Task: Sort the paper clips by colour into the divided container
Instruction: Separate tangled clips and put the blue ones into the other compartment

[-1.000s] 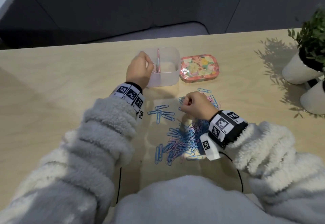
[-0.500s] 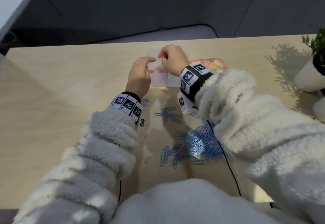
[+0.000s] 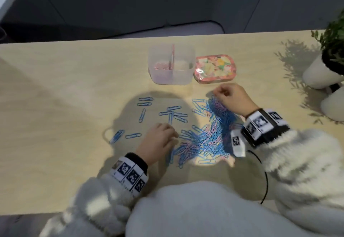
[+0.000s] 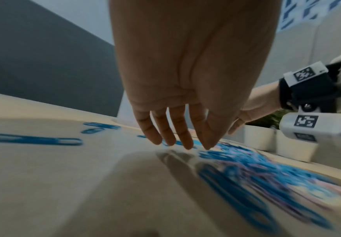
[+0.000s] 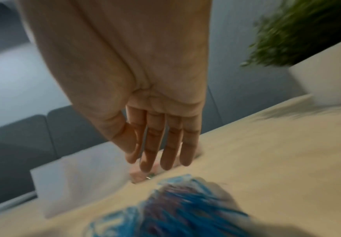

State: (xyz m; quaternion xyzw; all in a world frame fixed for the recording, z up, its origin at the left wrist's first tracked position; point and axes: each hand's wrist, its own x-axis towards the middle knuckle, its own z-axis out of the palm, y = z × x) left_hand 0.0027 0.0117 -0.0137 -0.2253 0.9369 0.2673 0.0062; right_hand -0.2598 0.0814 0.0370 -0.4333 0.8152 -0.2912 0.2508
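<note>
Blue paper clips, with pink ones mixed through, lie in one tangled pile (image 3: 208, 134) on the bench (image 3: 65, 91), just near of the clear divided container (image 3: 172, 65). Pink clips already sit in its left compartment; the right one looks empty, so we judge the sort barely begun.

Our left hand (image 3: 158, 141) rests at the pile's near-left edge, our right hand (image 3: 230, 97) at its far end, nearest the container; working from both ends lets each hand pick without crossing the other.

From the head view the right fingers look bunched, perhaps pinching. The wrist views correct this: both hands show straight, slightly spread fingers over the clips, holding nothing. They also miss the flowered lid (image 3: 214, 69) just right of the container, clear only from above.
</note>
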